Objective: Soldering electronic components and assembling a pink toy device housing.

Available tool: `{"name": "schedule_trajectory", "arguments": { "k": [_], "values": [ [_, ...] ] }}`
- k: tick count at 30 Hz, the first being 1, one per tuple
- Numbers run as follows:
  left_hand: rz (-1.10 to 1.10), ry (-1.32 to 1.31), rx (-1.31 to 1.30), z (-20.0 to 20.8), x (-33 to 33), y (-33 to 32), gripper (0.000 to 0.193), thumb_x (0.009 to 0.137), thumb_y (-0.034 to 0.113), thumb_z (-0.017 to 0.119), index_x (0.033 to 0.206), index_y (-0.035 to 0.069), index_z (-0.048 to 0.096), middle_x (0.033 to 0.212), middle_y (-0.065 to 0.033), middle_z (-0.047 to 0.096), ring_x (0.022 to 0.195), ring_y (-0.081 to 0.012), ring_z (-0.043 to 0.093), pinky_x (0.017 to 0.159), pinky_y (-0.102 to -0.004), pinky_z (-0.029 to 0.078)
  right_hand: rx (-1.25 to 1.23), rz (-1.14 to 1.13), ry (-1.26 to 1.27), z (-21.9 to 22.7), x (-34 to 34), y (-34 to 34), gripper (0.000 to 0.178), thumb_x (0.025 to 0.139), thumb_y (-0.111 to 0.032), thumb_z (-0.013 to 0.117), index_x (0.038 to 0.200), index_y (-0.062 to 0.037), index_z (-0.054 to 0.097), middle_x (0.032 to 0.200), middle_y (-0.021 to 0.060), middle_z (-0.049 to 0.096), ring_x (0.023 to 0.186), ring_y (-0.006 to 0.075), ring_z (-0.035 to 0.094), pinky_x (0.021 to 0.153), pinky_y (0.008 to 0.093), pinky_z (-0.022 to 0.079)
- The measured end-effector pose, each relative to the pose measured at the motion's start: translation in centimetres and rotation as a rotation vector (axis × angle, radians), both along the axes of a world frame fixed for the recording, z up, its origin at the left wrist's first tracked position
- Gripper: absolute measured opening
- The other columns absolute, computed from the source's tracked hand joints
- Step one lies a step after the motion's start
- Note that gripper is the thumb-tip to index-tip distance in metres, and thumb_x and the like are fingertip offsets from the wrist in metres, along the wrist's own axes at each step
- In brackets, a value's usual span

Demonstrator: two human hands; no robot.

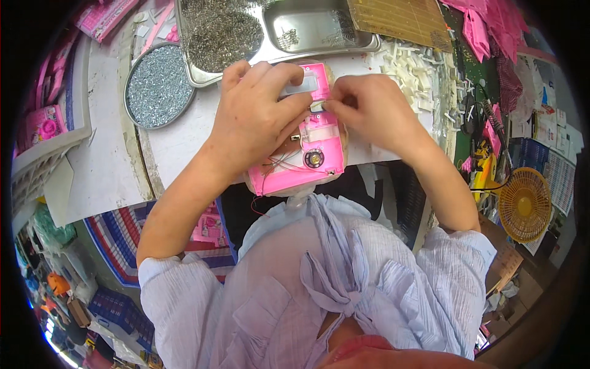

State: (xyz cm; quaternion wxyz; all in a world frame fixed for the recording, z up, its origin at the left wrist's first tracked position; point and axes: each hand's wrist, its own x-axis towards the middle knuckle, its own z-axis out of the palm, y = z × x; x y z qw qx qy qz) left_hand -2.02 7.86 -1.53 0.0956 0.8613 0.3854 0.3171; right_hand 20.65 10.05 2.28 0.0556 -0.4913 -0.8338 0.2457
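Observation:
A pink plastic toy housing (330, 167) lies inner side up at the near edge of the table. It carries a small round black speaker (314, 158), thin loose wires and white fittings. My left hand (261, 104) is curled over its upper left part, fingers closed on it beside a translucent whitish panel (300, 85). From the other side my right hand (375, 111) pinches at a small white plastic piece (317, 106) near the housing's middle. The fingertips of both hands almost meet there and hide part of that spot.
A round tray of small silvery screws (158, 85) stands to the left. Behind the housing is a steel tray (268, 43) with dark metal springs, a cardboard sheet (402, 23) over its right end. White plastic pieces (413, 71) lie piled at right, beyond them a yellow basket (524, 205).

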Motion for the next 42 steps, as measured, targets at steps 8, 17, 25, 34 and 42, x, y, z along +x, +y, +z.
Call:
{"name": "schedule_trajectory", "arguments": {
  "k": [8, 17, 25, 34, 42],
  "values": [
    [-0.197, 0.076, 0.119, -0.2, -0.2, 2.7, 0.018, 0.077, 0.018, 0.074, 0.094, 0.015, 0.071, 0.108, -0.0016, 0.065, 0.093, -0.0204, 0.062, 0.092, -0.0422, 0.044, -0.486, -0.244, 0.313, -1.9, 1.7, 1.2, 0.023, 0.083, -0.021, 0.078, 0.085, 0.0013, 0.074, 0.071, 0.0116, 0.07, 0.064, 0.0195, 0.064, 0.064, 0.0344, 0.051],
    [-0.259, 0.097, 0.219, -0.3, 0.9, 4.1, 0.01, 0.074, 0.022, 0.067, 0.082, 0.015, 0.068, 0.112, -0.0013, 0.064, 0.095, -0.0187, 0.061, 0.09, -0.0397, 0.048, -0.117, -0.148, 0.25, -1.7, 0.1, -0.2, 0.022, 0.078, -0.019, 0.079, 0.09, -0.0022, 0.069, 0.073, 0.0102, 0.069, 0.065, 0.022, 0.068, 0.06, 0.0344, 0.053],
    [-0.274, 0.107, 0.208, 0.1, 0.9, 3.8, 0.018, 0.074, 0.018, 0.069, 0.09, 0.009, 0.072, 0.114, -0.0049, 0.067, 0.093, -0.0211, 0.062, 0.09, -0.0426, 0.045, 0.123, -0.209, 0.169, -3.2, -0.4, -1.4, 0.023, 0.079, -0.026, 0.075, 0.09, -0.0077, 0.068, 0.075, 0.0139, 0.07, 0.073, 0.0348, 0.069, 0.066, 0.0462, 0.056],
    [-0.358, 0.321, 0.146, 3.0, 2.0, 4.8, 0.014, 0.073, 0.015, 0.071, 0.085, 0.01, 0.074, 0.128, -0.0053, 0.064, 0.109, -0.0237, 0.06, 0.101, -0.0481, 0.045, 0.554, -0.919, -0.01, 1.0, 23.6, 23.1, 0.035, 0.093, -0.034, 0.071, 0.112, -0.0047, 0.074, 0.108, 0.0214, 0.075, 0.103, 0.0336, 0.071, 0.091, 0.0429, 0.054],
    [-0.521, 0.233, 0.12, 2.3, 3.3, 6.1, 0.011, 0.075, 0.019, 0.067, 0.076, 0.01, 0.072, 0.134, -0.0049, 0.063, 0.112, -0.0218, 0.058, 0.096, -0.0407, 0.048, 0.348, -1.046, -0.769, 0.8, 66.4, 29.3, 0.049, 0.085, -0.041, 0.062, 0.121, -0.0092, 0.073, 0.128, 0.026, 0.068, 0.125, 0.0398, 0.064, 0.101, 0.0503, 0.051]
  ]
}}
